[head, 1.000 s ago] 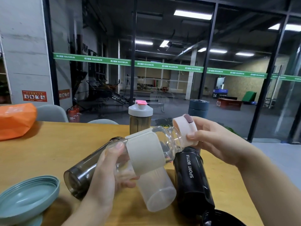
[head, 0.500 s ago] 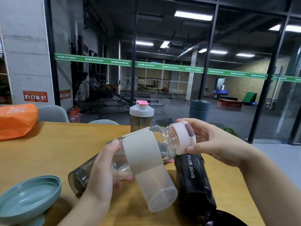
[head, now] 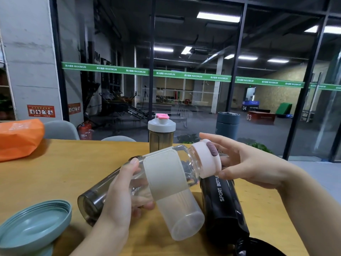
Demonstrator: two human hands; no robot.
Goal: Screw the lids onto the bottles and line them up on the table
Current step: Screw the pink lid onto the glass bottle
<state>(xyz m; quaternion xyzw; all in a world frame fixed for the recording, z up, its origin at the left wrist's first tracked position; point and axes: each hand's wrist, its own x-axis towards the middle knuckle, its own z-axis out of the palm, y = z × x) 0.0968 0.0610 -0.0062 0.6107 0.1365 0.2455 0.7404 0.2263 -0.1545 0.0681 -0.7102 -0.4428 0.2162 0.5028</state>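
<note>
My left hand grips a clear bottle with a beige sleeve, held tilted above the wooden table. A pale pink lid sits on its neck. Around the lid my right hand is spread, fingers nearly straight, with the thumb touching the lower rim. Below lie a smoky grey bottle, a frosted bottle and a black "SPORT BOTTLE". A shaker bottle with a white lid stands upright at the far edge, as does a dark capped tumbler.
A teal lid or dish lies at the near left. A black lid shows at the bottom right edge. An orange bag rests at the far left. Chair backs and a glass wall are beyond the table.
My right hand gripped the pink lid and turned it; now its fingers have loosened and spread around it. The bottle has tipped slightly more level in my left hand.
</note>
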